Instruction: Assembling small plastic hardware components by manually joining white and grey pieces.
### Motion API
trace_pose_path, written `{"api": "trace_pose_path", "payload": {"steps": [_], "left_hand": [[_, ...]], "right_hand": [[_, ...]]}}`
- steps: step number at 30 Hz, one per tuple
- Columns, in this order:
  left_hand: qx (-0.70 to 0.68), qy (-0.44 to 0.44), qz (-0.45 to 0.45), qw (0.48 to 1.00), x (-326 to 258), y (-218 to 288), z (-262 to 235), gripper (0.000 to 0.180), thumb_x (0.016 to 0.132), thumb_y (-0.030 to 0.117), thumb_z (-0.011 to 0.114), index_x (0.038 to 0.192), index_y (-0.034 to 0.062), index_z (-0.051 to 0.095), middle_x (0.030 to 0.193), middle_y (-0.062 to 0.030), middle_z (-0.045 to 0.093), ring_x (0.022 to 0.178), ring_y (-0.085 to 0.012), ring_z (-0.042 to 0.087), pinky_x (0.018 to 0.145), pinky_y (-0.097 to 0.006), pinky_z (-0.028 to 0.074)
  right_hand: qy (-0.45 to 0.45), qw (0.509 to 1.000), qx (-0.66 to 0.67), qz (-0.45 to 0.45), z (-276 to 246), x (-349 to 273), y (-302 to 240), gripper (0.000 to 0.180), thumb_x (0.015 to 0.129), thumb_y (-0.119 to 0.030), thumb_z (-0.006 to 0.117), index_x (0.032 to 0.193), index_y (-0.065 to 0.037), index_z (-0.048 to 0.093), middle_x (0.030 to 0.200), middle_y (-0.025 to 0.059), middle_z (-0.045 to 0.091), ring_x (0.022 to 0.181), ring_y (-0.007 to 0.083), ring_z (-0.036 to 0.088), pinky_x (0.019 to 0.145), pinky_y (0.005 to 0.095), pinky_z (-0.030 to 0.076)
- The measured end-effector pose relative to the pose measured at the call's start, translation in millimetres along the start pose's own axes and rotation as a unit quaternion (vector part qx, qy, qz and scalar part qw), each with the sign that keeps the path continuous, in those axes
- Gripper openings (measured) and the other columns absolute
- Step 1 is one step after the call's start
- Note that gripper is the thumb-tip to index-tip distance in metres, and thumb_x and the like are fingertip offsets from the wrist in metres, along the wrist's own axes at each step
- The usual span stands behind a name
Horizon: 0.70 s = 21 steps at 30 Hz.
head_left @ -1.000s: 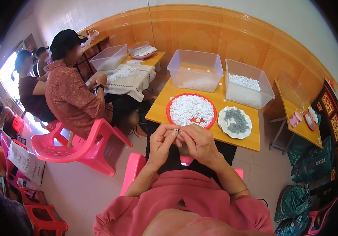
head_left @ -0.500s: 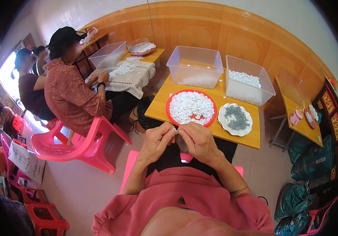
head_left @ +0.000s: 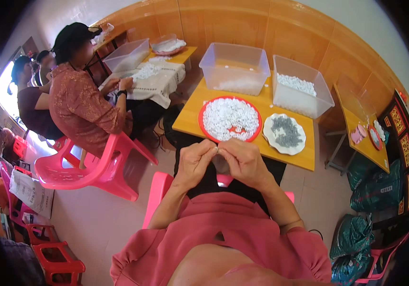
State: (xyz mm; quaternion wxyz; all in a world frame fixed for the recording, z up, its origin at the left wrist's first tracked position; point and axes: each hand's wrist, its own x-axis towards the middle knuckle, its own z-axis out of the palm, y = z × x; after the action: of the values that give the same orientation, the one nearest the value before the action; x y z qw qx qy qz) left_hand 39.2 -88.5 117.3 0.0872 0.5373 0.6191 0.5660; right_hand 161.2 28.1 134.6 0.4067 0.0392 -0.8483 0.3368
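Note:
My left hand [head_left: 195, 164] and my right hand [head_left: 243, 163] meet just off the table's front edge, thumbs and forefingers pinched together. Between the fingertips sits a small white plastic piece [head_left: 217, 149], almost wholly covered by them. Just beyond is a red round tray [head_left: 201, 125] heaped with small white plastic pieces [head_left: 228, 117], its red base showing at the near side. To the right of that, a white scalloped plate [head_left: 288, 148] carries a pile of small grey parts [head_left: 286, 132].
Two clear plastic bins, the left [head_left: 235, 66] and the right [head_left: 302, 102], hold white pieces at the table's back. A person [head_left: 85, 100] sits at left on a pink chair [head_left: 71, 174]. Green bags [head_left: 354, 240] lie at right beside a side table [head_left: 357, 121].
My hands have drawn closer together, and the white piece that showed between the fingertips is now mostly covered. The head view has shifted slightly. The person at left keeps working with both hands.

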Motion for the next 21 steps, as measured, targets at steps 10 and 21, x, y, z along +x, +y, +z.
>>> {"api": "trace_pose_path", "payload": {"steps": [10, 21], "left_hand": [[-0.057, 0.072, -0.057, 0.994, 7, -13, -14, 0.020, 0.089, 0.014, 0.053, 0.078, -0.0014, 0.057, 0.058, -0.0023, 0.050, 0.051, -0.0065, 0.046, 0.047, -0.023, 0.035], [-0.191, 0.131, -0.055, 0.971, 7, -13, -25, 0.021, 0.093, 0.017, 0.048, 0.080, 0.0014, 0.055, 0.056, 0.0010, 0.048, 0.049, -0.0022, 0.038, 0.045, -0.018, 0.027]], "right_hand": [[0.054, 0.989, -0.007, 0.139, -10, 12, 42, 0.017, 0.085, -0.013, 0.056, 0.089, 0.002, 0.062, 0.080, 0.0174, 0.063, 0.074, 0.0260, 0.064, 0.064, 0.0316, 0.048], [-0.147, 0.945, -0.230, 0.181, 10, 5, 170, 0.013, 0.078, -0.008, 0.056, 0.084, -0.002, 0.066, 0.083, 0.0199, 0.063, 0.080, 0.0345, 0.061, 0.072, 0.0410, 0.047]]}}
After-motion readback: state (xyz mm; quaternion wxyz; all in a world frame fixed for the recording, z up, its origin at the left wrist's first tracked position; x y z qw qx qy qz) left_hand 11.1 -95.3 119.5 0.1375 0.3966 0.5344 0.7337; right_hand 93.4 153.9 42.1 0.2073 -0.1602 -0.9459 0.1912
